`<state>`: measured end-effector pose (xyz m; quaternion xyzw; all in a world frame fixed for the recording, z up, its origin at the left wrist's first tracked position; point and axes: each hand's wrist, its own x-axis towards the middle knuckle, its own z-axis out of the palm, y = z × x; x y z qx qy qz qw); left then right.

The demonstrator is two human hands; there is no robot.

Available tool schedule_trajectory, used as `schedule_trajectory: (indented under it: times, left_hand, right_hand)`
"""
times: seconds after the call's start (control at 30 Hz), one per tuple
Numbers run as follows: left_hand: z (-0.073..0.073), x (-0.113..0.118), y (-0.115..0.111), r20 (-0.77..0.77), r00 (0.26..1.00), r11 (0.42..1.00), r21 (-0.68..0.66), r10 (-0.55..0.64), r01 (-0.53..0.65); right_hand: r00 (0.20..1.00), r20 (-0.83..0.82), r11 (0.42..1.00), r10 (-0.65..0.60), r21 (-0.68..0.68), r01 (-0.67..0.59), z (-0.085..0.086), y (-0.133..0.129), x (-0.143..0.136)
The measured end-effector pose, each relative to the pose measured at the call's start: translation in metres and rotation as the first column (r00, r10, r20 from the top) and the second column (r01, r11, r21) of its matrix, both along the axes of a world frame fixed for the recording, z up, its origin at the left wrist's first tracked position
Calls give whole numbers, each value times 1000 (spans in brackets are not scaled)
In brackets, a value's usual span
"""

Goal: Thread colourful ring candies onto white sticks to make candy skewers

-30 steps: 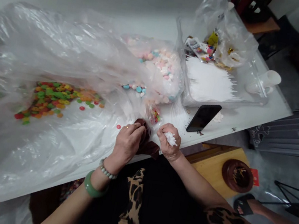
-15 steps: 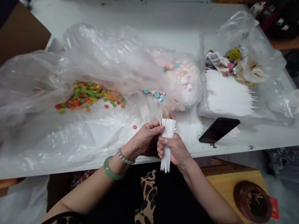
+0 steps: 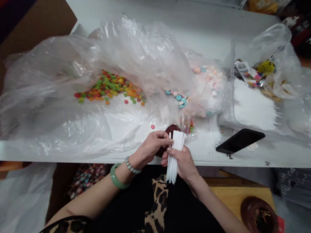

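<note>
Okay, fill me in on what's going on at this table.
A person's right hand holds a bundle of thin white sticks, while the left hand has its fingertips at the bundle's edge. Colourful small discs lie amid crumpled clear plastic. More white sticks fill part of a clear bin, near a propped phone.

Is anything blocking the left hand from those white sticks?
No, nothing visible is in the way. The left hand's fingertips are right at the edge of the white sticks, near their top, and the right hand is holding the bunch.
</note>
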<state>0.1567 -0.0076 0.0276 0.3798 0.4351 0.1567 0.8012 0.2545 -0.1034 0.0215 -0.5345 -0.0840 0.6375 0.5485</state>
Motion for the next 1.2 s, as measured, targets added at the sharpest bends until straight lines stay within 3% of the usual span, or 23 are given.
schedule_trajectory:
  times: [0.2,0.33,0.4,0.47,0.53,0.67,0.73,0.9,1.0,1.07,1.13,1.2]
  left_hand:
    - [-4,-12,4,85,988,991,12,129,-131]
    - [-6,-20,10,57,977,978,-25,207,-206]
    - [-4,-21,10,80,973,977,-27,215,-213]
    - [-1,-22,9,128,966,974,-16,225,-225]
    - [3,-22,8,156,951,962,5,268,-272]
    - [12,-26,10,172,936,951,-33,308,-307]
    - [14,-28,13,186,942,960,-73,279,-270]
    - [12,-29,16,209,943,965,-101,260,-244]
    - [12,-29,16,225,949,974,-104,222,-203]
    - [13,-30,18,210,951,973,-96,226,-210]
    - [13,-31,20,195,951,970,-94,239,-224]
    - [13,-29,20,180,952,968,-88,247,-235]
  right_hand:
    - [968,200,988,-150,61,141,1,7,12]
    - [906,338,964,-255,15,266,7,14,18]
    - [938,300,983,-175,-5,184,11,20,12]
    - [962,271,1000,-19,7,18,14,26,2]
    - [946,315,995,75,40,-92,15,31,-8]
    - [879,454,973,148,90,-210,13,35,-11]
    - [880,440,969,180,72,-235,13,36,-5]
    - [966,230,991,121,33,-132,14,38,-2]
    - [958,222,983,180,-14,-182,14,35,-3]
    - [957,263,992,123,-14,-124,15,31,7]
    - [946,313,997,-81,44,71,18,25,27]
    - [908,314,960,-278,105,258,23,18,46]
